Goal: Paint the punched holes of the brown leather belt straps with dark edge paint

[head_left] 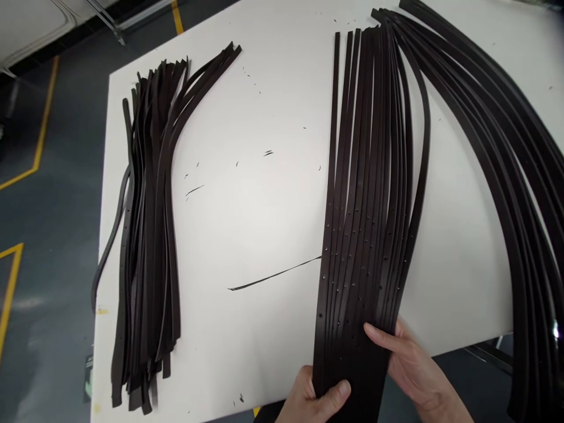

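Observation:
A wide dark brown sheet point(359, 352), cut into long narrow strips toward its far end, lies over the near edge of the white table. My left hand point(319, 396) grips its left edge, thumb on top and fingers underneath. On the right edge, my right hand point(409, 358) holds it too, with the thumb laid over the surface and the other fingers mostly hidden beneath. Rows of small holes dot the middle of the strips. Their far ends fan slightly apart on the table.
A pile of loose dark strips point(150, 235) lies on the left of the white table point(247, 217). More long strips point(497, 135) curve over the table's right side and hang down. One thin sliver point(275, 274) and small scraps are scattered in the middle. Yellow lines mark the grey floor.

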Demonstrator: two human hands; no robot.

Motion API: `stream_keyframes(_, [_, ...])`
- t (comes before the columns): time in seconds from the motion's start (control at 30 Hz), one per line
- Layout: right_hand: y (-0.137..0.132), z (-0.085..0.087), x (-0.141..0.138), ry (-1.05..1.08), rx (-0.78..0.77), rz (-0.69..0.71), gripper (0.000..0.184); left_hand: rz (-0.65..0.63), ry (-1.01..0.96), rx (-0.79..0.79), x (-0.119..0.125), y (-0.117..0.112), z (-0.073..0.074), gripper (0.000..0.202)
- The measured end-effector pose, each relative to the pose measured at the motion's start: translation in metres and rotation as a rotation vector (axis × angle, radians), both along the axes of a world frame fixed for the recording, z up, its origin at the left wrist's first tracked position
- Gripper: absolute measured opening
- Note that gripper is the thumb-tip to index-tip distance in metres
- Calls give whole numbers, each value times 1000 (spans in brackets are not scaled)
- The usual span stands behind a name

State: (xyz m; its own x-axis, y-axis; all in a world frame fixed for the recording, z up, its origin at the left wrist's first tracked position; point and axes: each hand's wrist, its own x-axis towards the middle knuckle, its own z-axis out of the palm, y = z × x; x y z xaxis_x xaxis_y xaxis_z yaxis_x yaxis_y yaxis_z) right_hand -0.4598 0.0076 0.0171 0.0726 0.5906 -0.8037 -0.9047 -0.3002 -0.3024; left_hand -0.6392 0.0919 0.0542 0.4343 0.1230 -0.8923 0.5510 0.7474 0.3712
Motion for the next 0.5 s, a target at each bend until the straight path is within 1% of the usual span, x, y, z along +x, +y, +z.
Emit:
stream_keyframes(0.13, [-1, -4, -2, -13, 17, -29, 83, -61, -121, -40, -2, 7, -2, 64])
stream_keyframes(0.2, [-3, -7, -2, -10, 20, -33, 84, -55, -159, -41, -6, 8, -4, 63])
stream_keyframes(0.33, [-10, -13, -3, -8, -1, -32, 84, -22, -160, -52, -13, 8, -7, 63])
stream_keyframes(0.5, [-13, -15, -4, 11, -4, -38, 82, -53, -198, -84, -11, 20, -6, 60])
